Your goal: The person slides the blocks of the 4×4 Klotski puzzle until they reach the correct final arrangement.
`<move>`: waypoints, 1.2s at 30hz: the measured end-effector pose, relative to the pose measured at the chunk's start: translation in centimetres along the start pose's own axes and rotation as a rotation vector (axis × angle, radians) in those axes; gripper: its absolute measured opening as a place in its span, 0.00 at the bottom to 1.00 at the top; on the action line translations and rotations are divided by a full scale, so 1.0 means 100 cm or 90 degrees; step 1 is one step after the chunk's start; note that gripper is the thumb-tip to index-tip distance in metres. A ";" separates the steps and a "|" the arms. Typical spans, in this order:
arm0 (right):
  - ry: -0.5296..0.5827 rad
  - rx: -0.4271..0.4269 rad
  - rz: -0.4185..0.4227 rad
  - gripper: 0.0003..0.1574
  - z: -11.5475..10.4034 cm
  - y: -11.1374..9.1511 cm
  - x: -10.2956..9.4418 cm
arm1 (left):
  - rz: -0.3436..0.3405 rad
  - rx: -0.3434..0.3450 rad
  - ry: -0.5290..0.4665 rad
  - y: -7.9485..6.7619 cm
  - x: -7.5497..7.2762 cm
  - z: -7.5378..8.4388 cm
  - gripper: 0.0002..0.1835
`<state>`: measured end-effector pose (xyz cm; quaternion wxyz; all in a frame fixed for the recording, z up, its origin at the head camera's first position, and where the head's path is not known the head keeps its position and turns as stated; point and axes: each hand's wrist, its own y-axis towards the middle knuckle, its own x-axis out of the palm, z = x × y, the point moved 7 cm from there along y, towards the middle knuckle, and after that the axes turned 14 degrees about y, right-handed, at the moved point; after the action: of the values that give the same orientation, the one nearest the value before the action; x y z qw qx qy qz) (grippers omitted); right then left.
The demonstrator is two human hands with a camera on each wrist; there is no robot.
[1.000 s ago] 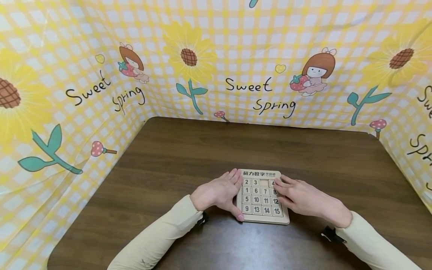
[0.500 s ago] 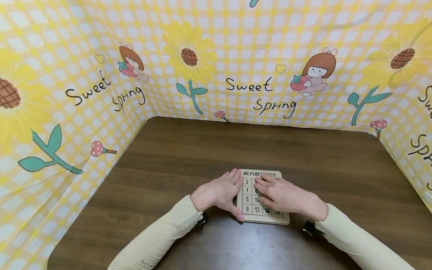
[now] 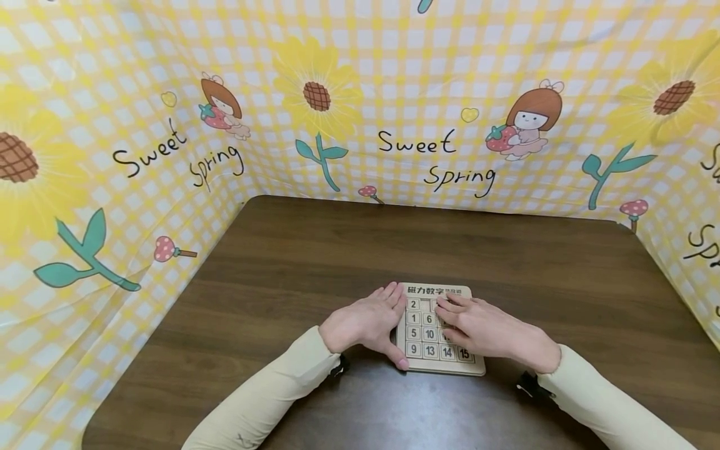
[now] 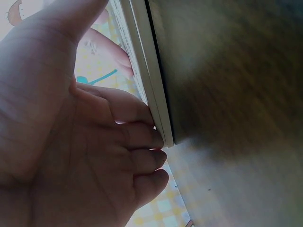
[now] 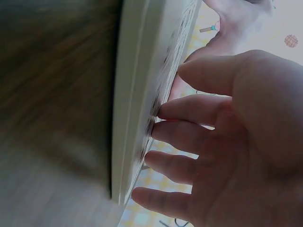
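Observation:
A wooden number sliding puzzle (image 3: 444,369) lies flat on the table, Chinese characters printed across its top border. Along its left side rests my left hand (image 3: 368,319), fingers extended and thumb at the lower left corner. My right hand (image 3: 489,328) reaches over the right part of the board, fingertips touching the top row just right of a vacant slot (image 3: 425,304). Tiles 2 (image 3: 413,304), 6 (image 3: 429,319) and 10 (image 3: 430,334) show beside it, while the hand covers most of the right-hand tiles. In the right wrist view the fingers (image 5: 175,135) are loosely extended against the puzzle's face.
The dark wood table (image 3: 315,250) stretches around the puzzle. A yellow checked cloth (image 3: 416,75) with sunflowers and lettering hangs behind the table and along both sides. Each wrist carries a small black camera mount (image 3: 534,386).
My right hand has moved left over the board, then slightly back right. The vacant slot in the top row has shifted from third to second place. My left hand stays put.

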<state>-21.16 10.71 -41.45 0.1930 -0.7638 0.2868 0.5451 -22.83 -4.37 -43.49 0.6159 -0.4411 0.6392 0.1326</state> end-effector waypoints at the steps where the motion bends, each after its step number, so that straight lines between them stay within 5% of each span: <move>1: 0.002 0.003 0.003 0.30 0.002 -0.003 0.000 | 0.001 0.000 0.000 0.000 0.000 0.000 0.69; 9: 0.008 0.016 0.004 0.30 0.009 -0.013 0.000 | 0.002 -0.002 -0.001 -0.001 -0.001 -0.001 0.69; 22: -0.017 -0.033 -0.019 0.32 -0.016 0.017 0.004 | -0.006 0.000 -0.001 -0.002 -0.001 0.000 0.69; 36: 0.009 -0.013 -0.041 0.33 -0.019 0.029 0.011 | -0.003 0.002 -0.003 -0.001 -0.002 0.001 0.69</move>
<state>-21.41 7.10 -41.77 0.2008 -0.7785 0.2576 0.5360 -22.72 -4.25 -43.35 0.6181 -0.4415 0.6370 0.1314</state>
